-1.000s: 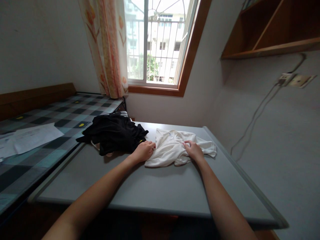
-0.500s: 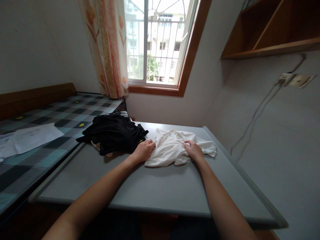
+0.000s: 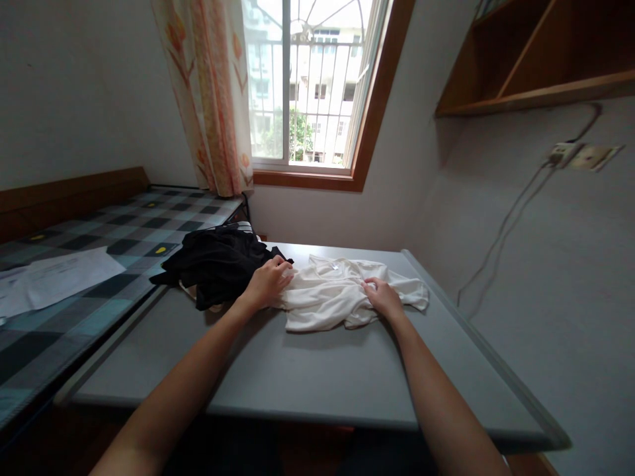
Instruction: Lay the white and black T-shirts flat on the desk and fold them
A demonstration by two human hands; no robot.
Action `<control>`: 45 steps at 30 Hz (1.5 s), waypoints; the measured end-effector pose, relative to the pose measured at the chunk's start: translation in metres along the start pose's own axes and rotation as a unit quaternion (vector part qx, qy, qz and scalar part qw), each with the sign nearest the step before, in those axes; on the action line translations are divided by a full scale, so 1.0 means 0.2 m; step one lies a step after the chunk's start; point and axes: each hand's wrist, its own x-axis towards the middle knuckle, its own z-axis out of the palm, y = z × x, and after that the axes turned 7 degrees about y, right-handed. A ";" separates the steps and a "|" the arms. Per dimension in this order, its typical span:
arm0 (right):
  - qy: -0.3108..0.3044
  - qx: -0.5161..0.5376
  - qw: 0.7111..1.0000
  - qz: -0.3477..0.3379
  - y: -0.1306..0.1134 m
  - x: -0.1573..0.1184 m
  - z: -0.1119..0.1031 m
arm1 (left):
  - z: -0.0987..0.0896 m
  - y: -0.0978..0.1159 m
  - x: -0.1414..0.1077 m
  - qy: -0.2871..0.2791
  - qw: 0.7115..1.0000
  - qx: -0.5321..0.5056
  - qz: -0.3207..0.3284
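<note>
A wrinkled white shirt (image 3: 322, 301) lies spread on the grey table, its neckline and a small label showing near the far side. My left hand (image 3: 269, 283) is closed on the shirt's left edge, which looks like a sleeve, right beside a heap of black clothing (image 3: 218, 261). With thumb and fingers, my right hand (image 3: 383, 297) pinches a fold of the shirt right of its middle. The right sleeve (image 3: 414, 293) lies flat beyond that hand.
The grey table (image 3: 317, 377) stands against a bed with a checked cover (image 3: 124, 231), on which papers (image 3: 64, 277) lie. A window (image 3: 312, 86) with a curtain (image 3: 215, 99) is ahead. Wooden shelves (image 3: 536, 59) and a cabled socket (image 3: 563, 154) are on the right wall.
My left hand has moved left toward the black clothing, pulling the shirt's left edge outward so it lies wider. My right hand has stayed almost in place on the shirt.
</note>
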 end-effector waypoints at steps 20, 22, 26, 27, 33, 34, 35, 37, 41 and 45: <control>-0.008 -0.008 1.000 0.008 -0.02 -0.01 -0.01 | -0.18 -0.20 0.06 0.293 0.939 -0.061 -0.167; -0.008 -0.006 1.000 0.006 -0.02 -0.01 -0.02 | -0.19 -0.19 0.05 0.318 0.927 -0.017 -0.197; -0.006 -0.005 1.000 0.005 -0.02 -0.01 -0.02 | -0.17 -0.07 0.03 0.307 0.945 0.009 -0.112; -0.005 -0.005 1.000 0.005 -0.01 -0.01 -0.02 | -0.15 -0.03 0.02 0.277 0.959 -0.008 -0.064; -0.002 -0.005 1.000 0.002 -0.02 -0.01 -0.01 | 0.07 0.16 -0.02 0.003 0.999 -0.026 0.034; -0.002 -0.006 1.000 0.004 -0.02 -0.01 -0.01 | 0.11 0.16 -0.02 -0.019 1.000 -0.012 0.007; -0.002 -0.006 1.000 0.003 -0.02 -0.01 -0.02 | 0.14 0.15 -0.03 -0.033 0.999 0.001 -0.021; -0.017 0.004 1.000 -0.009 -0.03 -0.01 -0.04 | 0.17 0.12 -0.03 -0.044 0.996 0.019 -0.068; -0.150 0.090 0.981 -0.081 -0.02 -0.01 -0.13 | 0.17 0.06 -0.04 -0.054 0.991 0.043 -0.115; -0.179 0.177 0.963 -0.093 0.02 0.00 -0.20 | 0.17 0.06 -0.05 -0.071 0.988 0.060 -0.126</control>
